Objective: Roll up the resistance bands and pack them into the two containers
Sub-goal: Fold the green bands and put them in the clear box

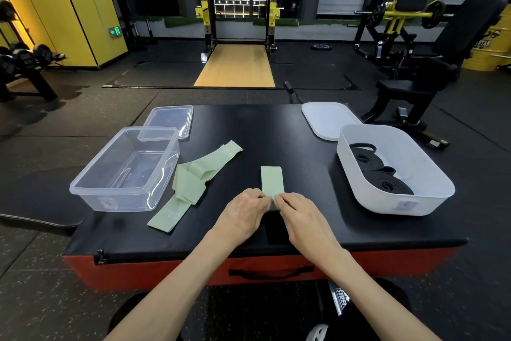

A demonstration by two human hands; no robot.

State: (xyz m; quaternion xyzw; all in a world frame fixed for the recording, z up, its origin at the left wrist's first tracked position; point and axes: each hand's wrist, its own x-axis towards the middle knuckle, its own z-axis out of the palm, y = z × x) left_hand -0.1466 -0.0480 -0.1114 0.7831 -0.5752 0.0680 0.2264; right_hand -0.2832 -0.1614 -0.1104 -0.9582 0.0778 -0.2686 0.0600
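Observation:
A light green resistance band [271,179] lies flat on the black padded box top [276,133], running away from me. My left hand [243,216] and my right hand [301,216] both pinch its near end, which is curled into a small roll between the fingertips. Two more green bands [193,180] lie crossed and loose to the left. A clear plastic container [124,172] stands empty at the left. A white container [392,172] at the right holds rolled black bands [378,174].
A clear lid [168,120] lies behind the clear container, and a white lid [326,119] lies behind the white one. The box has a red side with a black handle [271,271]. Gym racks, a bench and dumbbells stand on the floor beyond.

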